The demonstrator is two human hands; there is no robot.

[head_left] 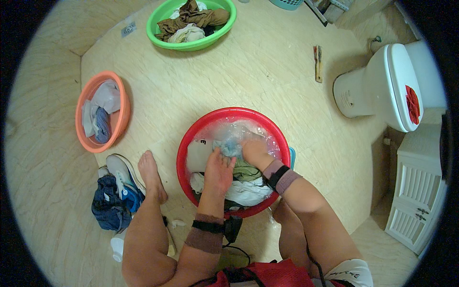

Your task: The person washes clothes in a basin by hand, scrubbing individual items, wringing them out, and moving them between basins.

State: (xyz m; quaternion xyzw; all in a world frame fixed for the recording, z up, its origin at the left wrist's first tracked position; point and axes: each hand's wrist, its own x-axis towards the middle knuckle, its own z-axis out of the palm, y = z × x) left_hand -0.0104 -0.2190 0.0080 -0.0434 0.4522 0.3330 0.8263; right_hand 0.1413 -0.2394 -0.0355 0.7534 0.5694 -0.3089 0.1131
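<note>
A red plastic basin [181,158] holds soapy water and wet clothes between my legs. My left hand [219,170] is palm up with its fingers apart, its fingertips at a light-blue wet cloth [228,147]. My right hand [254,150] is partly in the suds at that cloth's right side; its fingers are hidden, so its grip cannot be told. Left of the blue cloth lies a white fabric or board-like piece [198,158] with a dark letter. An olive-green cloth [247,171] and a white cloth [247,193] lie nearer me in the basin.
A green basin of clothes [193,46] stands at the far side, an orange basin [127,114] at the left. Shoes [123,172] and dark-blue denim [109,206] lie by my left foot. At the right are brushes [318,64], a toilet [398,89] and a white cabinet [416,186].
</note>
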